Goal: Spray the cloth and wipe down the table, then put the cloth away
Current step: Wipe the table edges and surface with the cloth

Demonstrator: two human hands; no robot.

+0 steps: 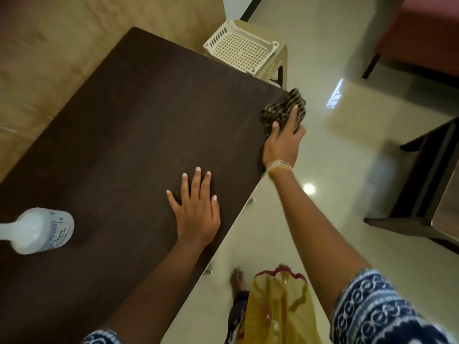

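One bunched dark striped cloth (283, 109) under right hand (283, 142), table (124, 135) corner.

We're inside a home, a living or dining room by the look of it: glossy cream floor tiles (347, 70) catching window light, a dark brown wood-laminate table (124, 145), a beige plastic stool (275, 65) carrying a perforated cream plastic basket (242, 49), and a maroon upholstered seat (422, 33) off in the corner

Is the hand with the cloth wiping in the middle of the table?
No, the right hand presses the striped cloth at the far right corner of the table, partly over its edge.
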